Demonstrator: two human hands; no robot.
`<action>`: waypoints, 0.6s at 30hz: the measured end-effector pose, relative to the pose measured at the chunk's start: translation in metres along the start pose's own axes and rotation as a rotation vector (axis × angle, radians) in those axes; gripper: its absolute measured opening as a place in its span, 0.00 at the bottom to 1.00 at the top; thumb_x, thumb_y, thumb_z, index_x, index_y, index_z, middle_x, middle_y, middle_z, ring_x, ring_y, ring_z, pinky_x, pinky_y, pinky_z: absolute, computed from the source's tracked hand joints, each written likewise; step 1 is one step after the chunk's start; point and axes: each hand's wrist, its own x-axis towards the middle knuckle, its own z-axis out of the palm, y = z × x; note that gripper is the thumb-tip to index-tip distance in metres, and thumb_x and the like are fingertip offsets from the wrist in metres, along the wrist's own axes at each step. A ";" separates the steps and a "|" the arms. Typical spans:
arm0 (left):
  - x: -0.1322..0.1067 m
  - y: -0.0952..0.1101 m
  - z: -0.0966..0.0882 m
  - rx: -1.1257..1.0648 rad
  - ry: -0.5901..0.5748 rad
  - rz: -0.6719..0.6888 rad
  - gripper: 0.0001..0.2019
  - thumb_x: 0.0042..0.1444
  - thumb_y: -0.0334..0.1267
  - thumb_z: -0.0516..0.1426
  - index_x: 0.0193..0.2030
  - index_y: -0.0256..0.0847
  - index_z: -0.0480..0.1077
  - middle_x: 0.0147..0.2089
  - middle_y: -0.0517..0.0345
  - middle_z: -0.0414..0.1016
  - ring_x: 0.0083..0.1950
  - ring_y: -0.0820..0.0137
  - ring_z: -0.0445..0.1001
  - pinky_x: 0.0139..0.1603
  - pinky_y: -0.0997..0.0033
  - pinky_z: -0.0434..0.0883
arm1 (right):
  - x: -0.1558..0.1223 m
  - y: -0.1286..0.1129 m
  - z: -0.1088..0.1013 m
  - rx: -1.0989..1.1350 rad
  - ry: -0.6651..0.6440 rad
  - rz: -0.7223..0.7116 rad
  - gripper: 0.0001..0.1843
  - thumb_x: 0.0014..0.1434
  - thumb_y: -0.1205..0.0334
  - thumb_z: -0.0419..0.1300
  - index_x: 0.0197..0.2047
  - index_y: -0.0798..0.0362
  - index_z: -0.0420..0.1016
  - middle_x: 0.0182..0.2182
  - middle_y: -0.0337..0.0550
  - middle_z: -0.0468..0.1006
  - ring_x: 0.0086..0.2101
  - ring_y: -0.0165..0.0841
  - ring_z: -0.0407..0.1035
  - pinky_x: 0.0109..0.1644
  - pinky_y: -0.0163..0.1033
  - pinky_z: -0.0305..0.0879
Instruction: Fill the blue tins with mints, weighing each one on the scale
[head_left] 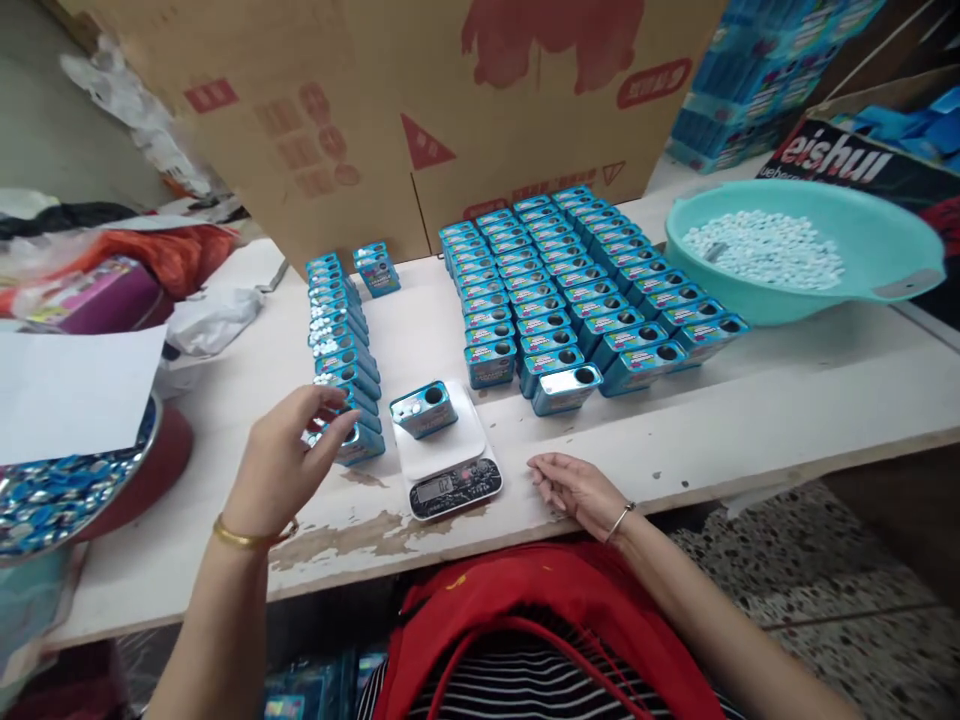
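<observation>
My left hand [289,450] reaches over the front of the left row of blue tins [352,365], thumb and fingers apart above the nearest tops. Small white tablets lie on several of these tops. Right of that hand, a single blue tin [426,410] stands on a white kitchen scale [450,455], with a round hole in its top and a few tablets beside the hole. My right hand [576,490] is at the table surface, right of the scale. Its fingers are curled together in a pinch; whether anything is between them is hidden.
A block of blue tins [562,290] with round top holes stands behind the scale, before a large cardboard box [360,130]. A turquoise basin [885,250] holds white tablets at right. At left are a red bowl [169,465] of blue-and-silver pieces and white paper [75,395].
</observation>
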 end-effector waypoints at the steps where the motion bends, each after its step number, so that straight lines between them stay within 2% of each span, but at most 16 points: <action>1: -0.010 -0.005 0.002 -0.026 0.015 -0.042 0.15 0.57 0.51 0.52 0.40 0.42 0.68 0.35 0.57 0.72 0.33 0.70 0.70 0.31 0.72 0.68 | -0.003 0.000 0.000 -0.012 0.013 0.000 0.19 0.41 0.52 0.70 0.30 0.57 0.73 0.23 0.36 0.71 0.18 0.20 0.59 0.18 0.28 0.49; 5: -0.041 -0.021 0.021 -0.106 0.005 -0.140 0.17 0.56 0.52 0.53 0.43 0.41 0.68 0.32 0.59 0.73 0.31 0.72 0.70 0.33 0.73 0.68 | -0.009 -0.004 0.006 -0.064 0.037 -0.016 0.20 0.39 0.52 0.71 0.31 0.57 0.73 0.24 0.38 0.73 0.20 0.20 0.60 0.19 0.28 0.48; 8: -0.053 -0.025 0.033 -0.160 -0.011 -0.179 0.18 0.56 0.52 0.53 0.44 0.40 0.68 0.32 0.58 0.74 0.31 0.72 0.71 0.33 0.72 0.69 | -0.009 -0.013 0.014 -0.138 0.003 -0.039 0.21 0.39 0.50 0.70 0.32 0.57 0.73 0.25 0.39 0.73 0.20 0.21 0.61 0.19 0.29 0.49; 13: -0.053 -0.022 0.041 -0.167 0.057 -0.110 0.14 0.58 0.47 0.53 0.44 0.39 0.68 0.35 0.57 0.74 0.33 0.72 0.70 0.35 0.72 0.68 | 0.000 -0.045 0.038 -0.351 -0.088 -0.162 0.19 0.44 0.50 0.67 0.33 0.57 0.72 0.22 0.38 0.72 0.19 0.23 0.62 0.21 0.32 0.52; 18: -0.044 -0.015 0.051 -0.159 0.099 0.006 0.11 0.60 0.42 0.51 0.45 0.40 0.68 0.40 0.55 0.72 0.40 0.70 0.71 0.42 0.69 0.68 | 0.015 -0.083 0.080 -0.562 -0.182 -0.370 0.12 0.51 0.56 0.61 0.34 0.56 0.71 0.21 0.34 0.69 0.18 0.23 0.61 0.22 0.32 0.54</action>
